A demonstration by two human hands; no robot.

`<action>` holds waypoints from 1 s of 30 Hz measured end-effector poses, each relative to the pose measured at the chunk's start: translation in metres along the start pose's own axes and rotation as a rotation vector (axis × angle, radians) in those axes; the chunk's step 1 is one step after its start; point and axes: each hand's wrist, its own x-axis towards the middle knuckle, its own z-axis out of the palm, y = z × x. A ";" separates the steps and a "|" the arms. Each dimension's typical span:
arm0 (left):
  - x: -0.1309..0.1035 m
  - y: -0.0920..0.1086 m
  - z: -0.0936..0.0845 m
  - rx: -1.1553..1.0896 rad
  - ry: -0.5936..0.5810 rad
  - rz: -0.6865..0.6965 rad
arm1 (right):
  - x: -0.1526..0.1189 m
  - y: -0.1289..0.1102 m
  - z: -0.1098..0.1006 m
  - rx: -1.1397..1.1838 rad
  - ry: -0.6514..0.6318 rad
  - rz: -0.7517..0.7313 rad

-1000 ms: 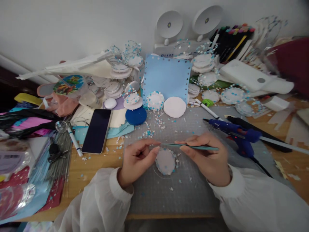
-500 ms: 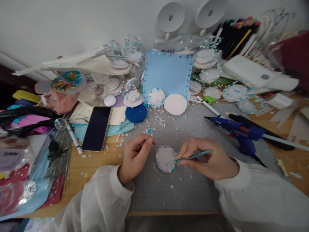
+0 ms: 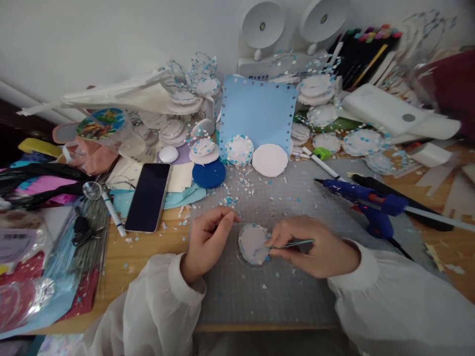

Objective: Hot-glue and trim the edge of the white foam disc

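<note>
My right hand [image 3: 304, 244] pinches a pair of teal tweezers [image 3: 297, 243], their tips over the right side of a small white disc [image 3: 253, 242]. Blue and white bits edge this disc, which lies on the grey cutting mat [image 3: 267, 301] with a thin clear rim around it. Just left of the disc rests my left hand [image 3: 211, 240], fingers curled and thumb against the index finger; what they hold, if anything, is too small to make out. Beyond the hands, small blue and white confetti pieces [image 3: 230, 200] are scattered.
A blue glue gun [image 3: 365, 198] lies at right, a phone [image 3: 148, 198] at left. Behind the mat stand a blue card [image 3: 260, 111], a plain white disc [image 3: 270, 160], a dark blue disc [image 3: 209, 174] and several decorated discs. A two-headed lamp [image 3: 262, 24] is at the back.
My right hand has shifted slightly left, and the tweezers now lie lower and flatter in it. My left hand has stayed in place.
</note>
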 end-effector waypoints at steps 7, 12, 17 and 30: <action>0.000 0.000 0.000 0.008 -0.007 -0.023 | 0.003 -0.005 -0.001 0.077 0.050 0.002; 0.000 0.000 0.000 0.022 -0.021 0.007 | 0.003 -0.005 0.000 0.050 -0.014 -0.045; 0.001 -0.001 -0.001 0.036 -0.026 0.000 | 0.002 -0.004 -0.001 0.035 -0.069 -0.049; 0.000 -0.002 -0.001 -0.014 -0.032 -0.007 | 0.001 -0.005 0.002 0.211 0.105 0.079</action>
